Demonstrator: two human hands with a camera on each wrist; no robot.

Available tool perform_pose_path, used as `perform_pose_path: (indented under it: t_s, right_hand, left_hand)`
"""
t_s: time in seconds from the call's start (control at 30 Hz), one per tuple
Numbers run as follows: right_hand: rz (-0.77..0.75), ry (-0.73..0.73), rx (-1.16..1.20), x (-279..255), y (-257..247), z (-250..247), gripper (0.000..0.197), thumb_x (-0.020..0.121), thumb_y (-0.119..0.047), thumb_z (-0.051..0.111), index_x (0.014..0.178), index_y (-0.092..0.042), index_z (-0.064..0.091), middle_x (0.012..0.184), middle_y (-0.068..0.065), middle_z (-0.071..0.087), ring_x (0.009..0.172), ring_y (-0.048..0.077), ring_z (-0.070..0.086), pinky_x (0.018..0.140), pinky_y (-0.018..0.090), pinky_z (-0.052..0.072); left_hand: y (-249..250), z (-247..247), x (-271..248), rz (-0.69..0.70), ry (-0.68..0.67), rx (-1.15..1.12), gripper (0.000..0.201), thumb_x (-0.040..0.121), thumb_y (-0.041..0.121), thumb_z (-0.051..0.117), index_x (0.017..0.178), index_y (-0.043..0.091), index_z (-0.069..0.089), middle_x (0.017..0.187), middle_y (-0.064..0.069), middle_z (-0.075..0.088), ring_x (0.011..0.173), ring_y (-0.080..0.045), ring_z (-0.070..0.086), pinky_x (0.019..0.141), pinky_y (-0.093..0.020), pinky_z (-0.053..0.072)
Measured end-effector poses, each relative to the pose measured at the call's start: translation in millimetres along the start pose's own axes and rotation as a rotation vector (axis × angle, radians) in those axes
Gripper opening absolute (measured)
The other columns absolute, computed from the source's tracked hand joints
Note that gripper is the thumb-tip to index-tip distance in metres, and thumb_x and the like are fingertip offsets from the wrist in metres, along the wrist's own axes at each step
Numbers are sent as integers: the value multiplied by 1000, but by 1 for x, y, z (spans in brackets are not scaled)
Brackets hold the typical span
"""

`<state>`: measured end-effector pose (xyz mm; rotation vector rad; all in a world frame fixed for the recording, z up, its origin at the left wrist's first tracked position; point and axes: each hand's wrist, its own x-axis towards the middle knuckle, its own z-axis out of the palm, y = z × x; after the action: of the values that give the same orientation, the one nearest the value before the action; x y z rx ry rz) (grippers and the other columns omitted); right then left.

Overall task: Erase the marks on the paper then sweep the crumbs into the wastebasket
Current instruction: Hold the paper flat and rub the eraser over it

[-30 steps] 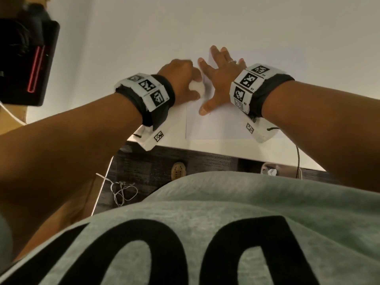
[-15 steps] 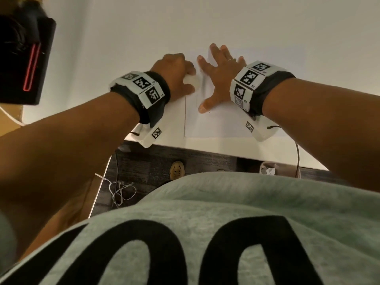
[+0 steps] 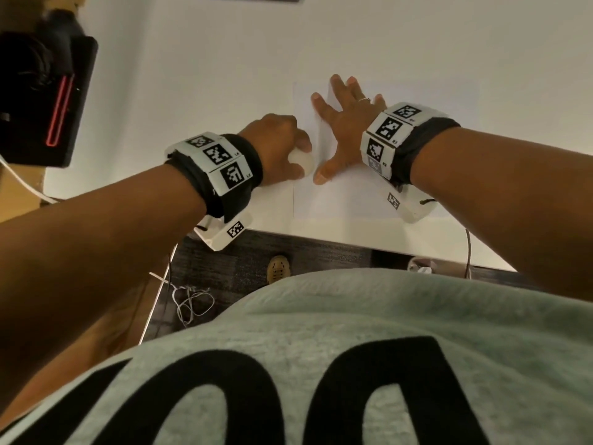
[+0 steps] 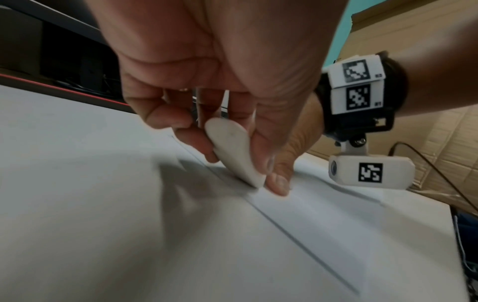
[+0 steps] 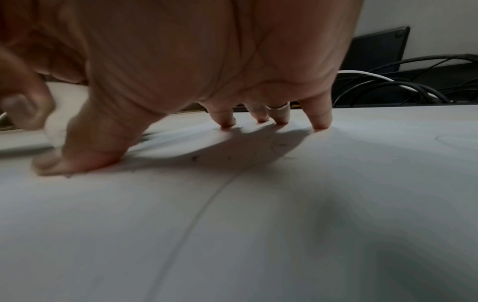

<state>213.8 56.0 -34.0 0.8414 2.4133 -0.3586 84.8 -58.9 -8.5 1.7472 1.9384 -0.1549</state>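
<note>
A white sheet of paper lies on the white table near its front edge. My left hand grips a white oval eraser between thumb and fingers. In the left wrist view the eraser stands tilted, its lower tip on the paper's left edge. My right hand lies spread on the paper just right of the eraser, fingertips pressing down. Beneath that hand the right wrist view shows a faint pencil line and dark crumbs.
A black device with a red stripe stands at the table's left. Black cables lie along the far edge. On the floor beyond the front edge are a white-rimmed container, a shoe and tangled white cord.
My left hand has drawn the eraser back along the paper's left edge, closer to my right thumb. The right hand has stayed spread on the sheet.
</note>
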Motion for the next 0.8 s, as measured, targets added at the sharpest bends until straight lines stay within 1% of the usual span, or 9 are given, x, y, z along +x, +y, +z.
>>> perform_pose_path:
  t_s: [0.13, 0.2, 0.3, 0.33, 0.4, 0.47, 0.63, 0.73, 0.8]
  right_hand:
    - [2, 39, 31, -6, 0, -3, 143, 51, -79, 71, 153, -25, -14, 160, 8, -24, 147, 33, -19, 116, 61, 5]
    - [-21, 86, 76, -16, -4, 2, 137, 59, -71, 75, 154, -21, -10, 161, 9, -19, 148, 31, -17, 119, 55, 5]
    - [-63, 109, 163, -33, -11, 21, 118, 69, -61, 75, 155, -20, 6, 162, 8, -6, 150, 30, 2, 119, 45, 15]
    - [-67, 109, 183, -37, -12, 26, 113, 71, -59, 74, 155, -21, 9, 162, 8, -4, 149, 28, 4, 119, 43, 15]
    - [-70, 105, 190, -38, -11, 28, 107, 75, -59, 70, 155, -22, 9, 162, 8, -6, 150, 24, -2, 120, 43, 9]
    - [-58, 105, 177, -37, -10, 24, 107, 77, -60, 68, 155, -23, 6, 162, 8, -8, 150, 23, -6, 121, 45, 7]
    - [-44, 76, 114, -32, -8, 18, 111, 74, -67, 65, 155, -28, 0, 162, 8, -11, 150, 27, -7, 120, 50, 7]
    - [-40, 69, 100, -32, -8, 16, 114, 72, -68, 67, 155, -28, -1, 162, 9, -11, 150, 28, -8, 120, 52, 9]
    - [-39, 72, 103, -32, -8, 15, 113, 73, -67, 67, 155, -28, -1, 162, 9, -11, 150, 29, -8, 119, 53, 9]
  left_hand:
    - [2, -3, 1, -8, 11, -24, 47, 82, 36, 66, 125, 20, 57, 116, -6, 54, 109, -26, 51, 87, -33, 40]
    - [0, -1, 1, -13, 19, -43, 46, 82, 36, 66, 125, 20, 58, 116, -6, 54, 109, -26, 51, 88, -33, 40]
    - [-2, 2, 1, -23, 36, -73, 46, 81, 36, 68, 123, 20, 59, 116, -7, 55, 109, -26, 51, 90, -34, 41]
    - [-2, 2, 1, -24, 39, -76, 46, 81, 35, 68, 123, 19, 59, 116, -7, 55, 109, -26, 51, 90, -34, 41]
    - [-3, 1, 3, -24, 43, -73, 47, 80, 35, 69, 123, 19, 60, 115, -7, 56, 109, -27, 51, 90, -34, 40]
    - [-3, -4, 7, -37, 57, -74, 47, 80, 36, 69, 123, 19, 59, 116, -8, 56, 111, -27, 51, 91, -35, 40]
    - [0, -10, 14, -75, 104, -111, 47, 81, 35, 68, 124, 19, 58, 119, -8, 54, 117, -28, 47, 93, -35, 38]
    - [5, 1, 6, -30, 51, -66, 47, 81, 36, 67, 124, 19, 57, 117, -6, 53, 112, -26, 49, 87, -32, 38]
    - [5, 0, 5, -14, 33, -33, 47, 82, 37, 65, 125, 19, 57, 118, -6, 53, 112, -27, 49, 86, -32, 38]
